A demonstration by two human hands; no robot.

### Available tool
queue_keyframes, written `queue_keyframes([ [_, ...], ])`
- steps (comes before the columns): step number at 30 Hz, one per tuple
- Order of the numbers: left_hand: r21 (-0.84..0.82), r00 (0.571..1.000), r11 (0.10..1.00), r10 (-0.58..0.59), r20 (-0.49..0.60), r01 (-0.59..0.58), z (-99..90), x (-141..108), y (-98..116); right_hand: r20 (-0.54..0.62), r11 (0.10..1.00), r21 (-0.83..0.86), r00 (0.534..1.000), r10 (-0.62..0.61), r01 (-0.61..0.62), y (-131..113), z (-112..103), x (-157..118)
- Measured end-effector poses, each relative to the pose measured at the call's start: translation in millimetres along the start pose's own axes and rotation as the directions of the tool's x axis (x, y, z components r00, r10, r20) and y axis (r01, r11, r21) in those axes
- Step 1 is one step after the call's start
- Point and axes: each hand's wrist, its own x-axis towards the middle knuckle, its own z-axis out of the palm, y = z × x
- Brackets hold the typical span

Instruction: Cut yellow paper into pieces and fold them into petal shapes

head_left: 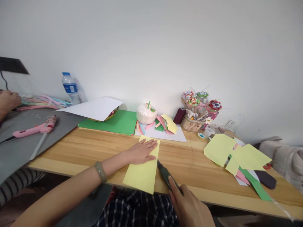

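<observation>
A sheet of yellow paper (140,176) lies on the wooden table, its near end reaching over the front edge. My left hand (142,152) rests flat on the upper part of the sheet, fingers spread. My right hand (189,203) grips a dark green-handled tool (167,176), probably scissors, whose dark tip is at the right edge of the paper. The lower part of the tool is hidden by my fingers.
Green sheets (118,123), a white sheet (99,107) and a wrapped round object (146,114) are at the back. Paper scraps (220,148) lie right. A pink glue gun (35,130), a bottle (70,88) and another person's hand (9,101) are left. A decorated basket (191,124) stands back right.
</observation>
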Motion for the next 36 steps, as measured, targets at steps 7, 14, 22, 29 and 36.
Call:
queue_keyframes([
  [7,0.011,1.0,1.0,-0.008,-0.005,0.008,-0.6,0,2,-0.011,0.996,-0.061,0.998,0.058,-0.058,-1,2,21],
  [14,0.017,1.0,1.0,-0.012,-0.018,0.013,0.3,0,3,0.163,0.985,-0.072,0.972,0.168,-0.158,4,5,43],
  [22,0.021,1.0,1.0,-0.01,-0.027,0.011,2.1,1,2,0.362,0.968,-0.055,0.899,0.248,-0.245,13,10,71],
  [29,0.022,0.999,1.0,-0.004,-0.037,0.005,4.9,1,-1,0.372,0.961,-0.071,0.887,0.273,-0.266,20,20,83],
  [36,0.012,0.997,1.0,-0.007,-0.073,0.008,5.3,-1,1,0.3,0.926,-0.099,0.877,0.376,-0.363,41,23,65],
])
